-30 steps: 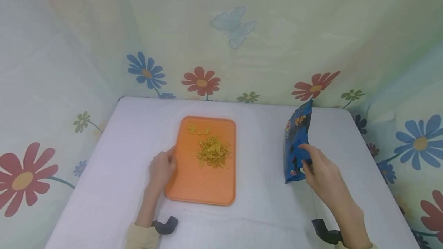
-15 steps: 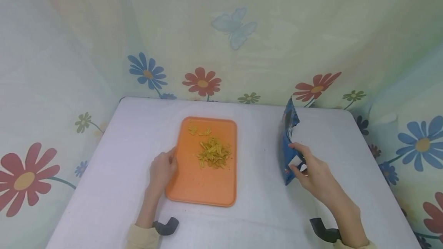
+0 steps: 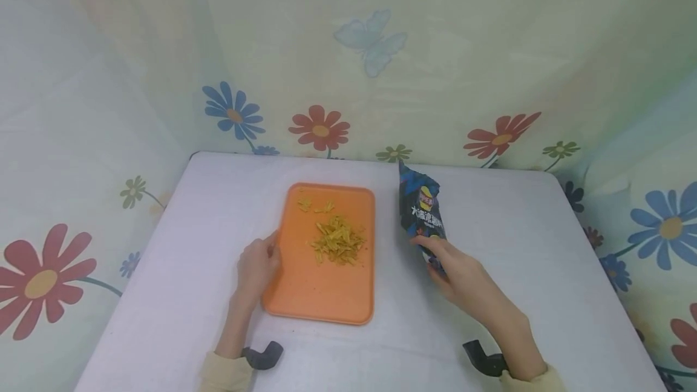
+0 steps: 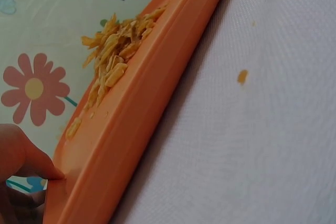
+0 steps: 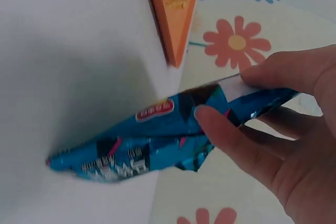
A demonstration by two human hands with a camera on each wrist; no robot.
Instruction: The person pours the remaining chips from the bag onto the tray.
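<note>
An orange tray (image 3: 318, 292) lies left of centre, bearing a heap of broken yellow chips (image 3: 339, 241) and a few pieces near its far end. My left hand (image 3: 257, 268) grips the tray's left rim; the left wrist view shows a fingertip pressed inside the wall (image 4: 152, 93). Right of the tray, my right hand (image 3: 460, 277) holds a blue chip bag (image 3: 422, 204) by its near end, thumb and fingers on opposite sides. The bag looks flattened and creased in the right wrist view, slanting away from the hand (image 5: 299, 129).
A white cloth (image 3: 517, 216) covers the table. Small crumbs (image 4: 242, 76) lie on it beside the tray. Behind the table's far edge hangs a flower-printed curtain (image 3: 457, 77). Each wrist wears a black curved mount (image 3: 264, 356).
My right hand has carried the chip bag leftward, closer to the tray, and turned it so the printed front shows. The left hand and tray have stayed put.
</note>
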